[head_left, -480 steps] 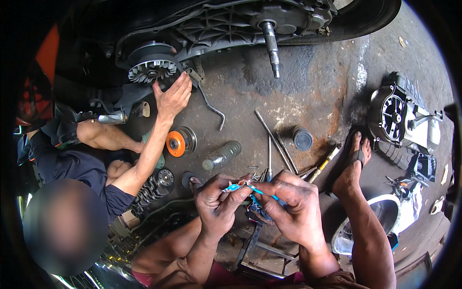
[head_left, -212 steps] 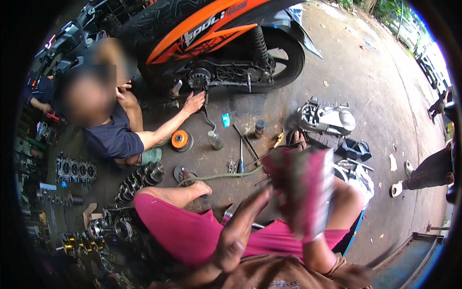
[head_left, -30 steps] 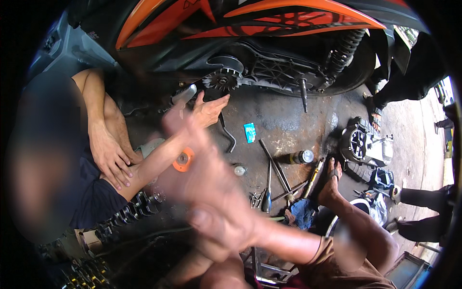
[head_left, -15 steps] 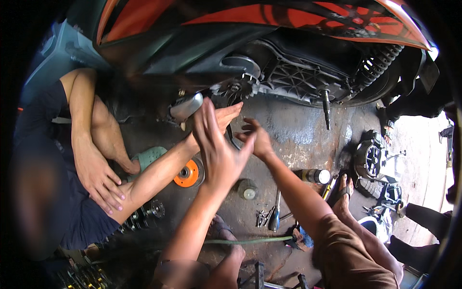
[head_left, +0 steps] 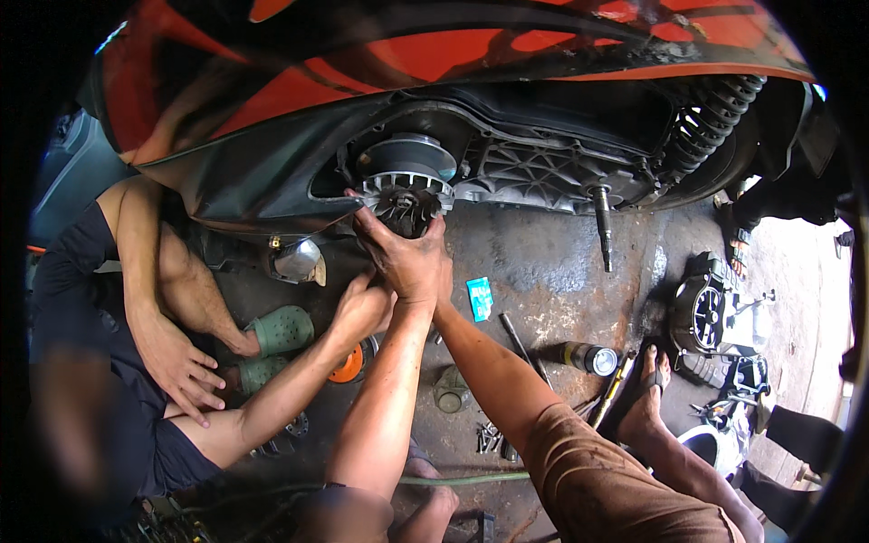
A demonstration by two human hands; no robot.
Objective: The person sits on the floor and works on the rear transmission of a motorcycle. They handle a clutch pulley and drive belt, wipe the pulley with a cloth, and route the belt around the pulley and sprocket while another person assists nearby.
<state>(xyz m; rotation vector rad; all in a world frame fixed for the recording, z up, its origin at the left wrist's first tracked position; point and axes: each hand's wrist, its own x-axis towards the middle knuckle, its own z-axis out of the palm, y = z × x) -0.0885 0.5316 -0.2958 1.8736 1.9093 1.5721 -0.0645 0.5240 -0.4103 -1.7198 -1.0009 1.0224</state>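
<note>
The finned fan pulley [head_left: 405, 210] stands out from the open drive case on the underside of the scooter [head_left: 299, 190]. My left hand [head_left: 400, 262] is wrapped round its near side, fingers at the left edge and thumb toward the right. Pressed close beside and partly behind it is my right hand [head_left: 444, 271], whose fingers are mostly hidden. Behind the fan sits a smooth round metal disc [head_left: 407, 156]. Close to my left wrist, a co-worker's closed hand [head_left: 364, 312] reaches in from the left.
On the stained floor lie a blue packet [head_left: 480, 299], a glass jar [head_left: 451, 391], loose bolts [head_left: 489, 440] and a can [head_left: 593, 359]. An orange-centred round part [head_left: 348, 366] is under the co-worker's forearm. A bare axle shaft [head_left: 604, 231] juts from the case; a removed wheel-like part [head_left: 701, 308] lies at right.
My hands, apart and blurred before, have come together on the fan pulley. The co-worker's outstretched hand has drawn back and closed. The view has shifted, showing more of the drive case.
</note>
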